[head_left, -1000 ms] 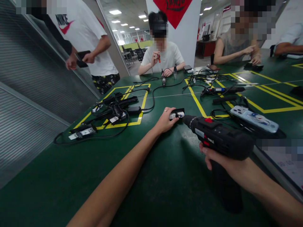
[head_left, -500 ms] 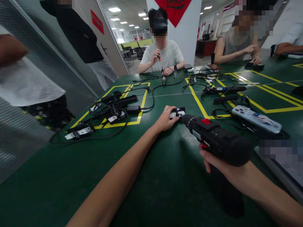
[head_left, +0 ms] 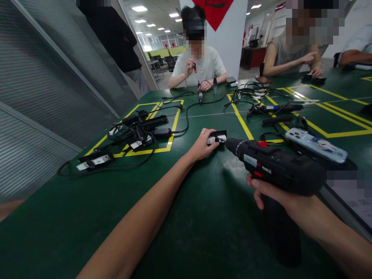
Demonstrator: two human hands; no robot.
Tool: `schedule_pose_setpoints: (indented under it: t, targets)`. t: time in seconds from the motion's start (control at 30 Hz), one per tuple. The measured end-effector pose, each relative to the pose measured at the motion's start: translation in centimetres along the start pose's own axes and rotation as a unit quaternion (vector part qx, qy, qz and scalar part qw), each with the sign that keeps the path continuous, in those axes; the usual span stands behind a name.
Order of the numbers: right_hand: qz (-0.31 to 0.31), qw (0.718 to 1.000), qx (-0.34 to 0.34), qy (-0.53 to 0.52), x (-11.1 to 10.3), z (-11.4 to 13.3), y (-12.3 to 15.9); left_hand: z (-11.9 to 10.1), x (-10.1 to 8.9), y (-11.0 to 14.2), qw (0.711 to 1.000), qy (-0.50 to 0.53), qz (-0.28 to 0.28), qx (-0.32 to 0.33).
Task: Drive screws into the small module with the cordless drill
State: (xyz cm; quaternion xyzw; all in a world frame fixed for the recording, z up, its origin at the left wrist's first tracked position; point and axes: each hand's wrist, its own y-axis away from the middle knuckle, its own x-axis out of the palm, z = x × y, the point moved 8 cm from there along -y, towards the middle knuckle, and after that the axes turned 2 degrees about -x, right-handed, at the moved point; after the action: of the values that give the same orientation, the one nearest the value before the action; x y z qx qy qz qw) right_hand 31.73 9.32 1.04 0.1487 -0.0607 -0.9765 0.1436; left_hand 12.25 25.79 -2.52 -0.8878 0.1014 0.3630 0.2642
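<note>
My left hand [head_left: 202,145] reaches out across the green table [head_left: 186,217] and grips a small black adapter with a white label [head_left: 217,137], pressing it down on the tabletop. My right hand [head_left: 271,195] is wrapped round the handle of a black cordless drill [head_left: 276,166] with a red switch. The drill lies almost level, and its tip meets the right side of the adapter. A ring shows on a finger of my left hand.
A heap of black adapters and cables [head_left: 136,133] lies in a yellow-taped box at the left. A phone [head_left: 316,139] and more cables [head_left: 261,104] lie at the right. Two people [head_left: 200,64] sit across the table, one [head_left: 116,35] stands at the left.
The person in the white shirt at the left has walked out of view and a person in black now stands there. My hands, the drill and the adapter have barely shifted.
</note>
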Motion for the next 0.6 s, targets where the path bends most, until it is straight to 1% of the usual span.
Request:
schedule_pose_setpoints:
  t: [0.2, 0.4, 0.6]
  targets:
    - [-0.003, 0.998, 0.014, -0.056, -0.12, -0.73, 0.04, -0.07, -0.07, 0.08, 1.000, 0.005, -0.002, 0.001]
    - [-0.006, 0.999, 0.022, -0.023, -0.16, -0.94, -0.08, -0.08, -0.01, 0.14, 1.000, 0.005, 0.000, -0.002]
    - [-0.009, 0.999, 0.030, -0.030, -0.21, -0.96, 0.12, -0.08, 0.03, 0.17, 1.000, -0.001, -0.001, -0.004]
